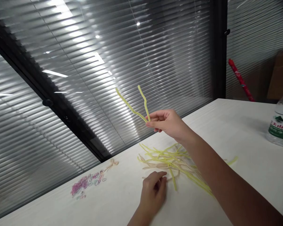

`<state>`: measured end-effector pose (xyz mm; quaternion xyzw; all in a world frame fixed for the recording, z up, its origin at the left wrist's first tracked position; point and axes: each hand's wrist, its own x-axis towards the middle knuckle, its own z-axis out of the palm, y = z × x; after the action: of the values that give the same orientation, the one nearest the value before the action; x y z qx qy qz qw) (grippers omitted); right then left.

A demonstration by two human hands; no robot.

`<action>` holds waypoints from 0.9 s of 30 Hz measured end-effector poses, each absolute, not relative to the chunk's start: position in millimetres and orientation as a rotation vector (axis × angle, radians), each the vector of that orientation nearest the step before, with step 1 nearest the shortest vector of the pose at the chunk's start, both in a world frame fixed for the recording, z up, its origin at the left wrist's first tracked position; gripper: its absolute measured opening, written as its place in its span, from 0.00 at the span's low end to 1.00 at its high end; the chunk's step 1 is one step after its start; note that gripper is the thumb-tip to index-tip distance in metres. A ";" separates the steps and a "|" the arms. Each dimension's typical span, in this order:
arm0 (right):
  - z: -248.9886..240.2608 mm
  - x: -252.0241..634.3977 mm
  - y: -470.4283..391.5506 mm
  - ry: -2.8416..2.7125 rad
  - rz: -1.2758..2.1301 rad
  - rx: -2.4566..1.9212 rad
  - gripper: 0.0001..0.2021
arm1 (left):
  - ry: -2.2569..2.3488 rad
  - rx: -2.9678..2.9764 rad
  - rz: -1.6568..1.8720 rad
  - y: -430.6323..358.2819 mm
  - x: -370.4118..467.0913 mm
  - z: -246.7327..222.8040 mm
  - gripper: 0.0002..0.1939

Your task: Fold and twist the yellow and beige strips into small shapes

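Note:
My right hand [168,124] is raised above the table, its thumb and fingers closed on a yellow pipe cleaner [145,103]. Two kinked yellow lengths spread upward in a V from the pinch; whether they are one bent piece or two is hidden by the fingers. Below it lies a loose pile of yellow and beige pipe cleaners [169,157], partly behind my right forearm. My left hand [153,191] rests on the table at the pile's near left edge, fingers loosely curled and thumb apart. A beige pipe cleaner [173,178] lies close to its fingertips.
Left on the white table [122,201] lies a heap of small purple and pale coiled loops [85,185], with a beige twisted piece [112,163] beside it. A clear plastic bottle [281,125] stands at right. Glass with blinds [122,56] borders the table's far edge.

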<state>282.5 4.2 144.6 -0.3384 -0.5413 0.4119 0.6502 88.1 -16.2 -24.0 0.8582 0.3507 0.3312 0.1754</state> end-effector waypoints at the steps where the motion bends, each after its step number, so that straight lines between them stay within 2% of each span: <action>1: 143.5 282.7 4.9 -1.255 0.894 -0.803 0.13 | 1.000 2.404 0.943 -16.5 88.0 -24.7 0.12; 5: 138.6 282.1 6.6 -1.396 0.619 -1.020 0.09 | 1.061 2.180 0.978 -17.0 88.7 -25.2 0.13; 8: 138.8 278.2 3.1 -1.516 0.411 -1.144 0.05 | 1.092 1.897 1.076 -10.5 93.0 -6.5 0.17; 13: 144.4 269.8 -7.2 -1.576 0.304 -1.219 0.07 | 0.922 1.443 1.589 13.8 111.5 82.6 0.19; 16: 147.6 267.6 -11.9 -1.514 0.233 -1.226 0.09 | 0.795 1.335 1.697 21.1 123.1 134.2 0.18; 18: 149.9 267.1 -15.3 -1.489 0.160 -1.223 0.10 | 0.771 1.332 1.711 19.7 128.2 152.6 0.18; 22: 154.2 265.5 -23.9 -1.535 0.020 -1.272 0.12 | 0.824 1.375 1.637 10.3 130.3 159.0 0.19; 27: 156.6 262.1 -29.3 -1.673 -0.087 -1.323 0.12 | 0.874 1.525 1.580 5.0 119.7 158.6 0.14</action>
<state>262.1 -29.3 156.6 -0.5430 -0.6864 -0.0357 0.4825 119.7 5.0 158.6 0.5969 0.3423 0.6185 0.3793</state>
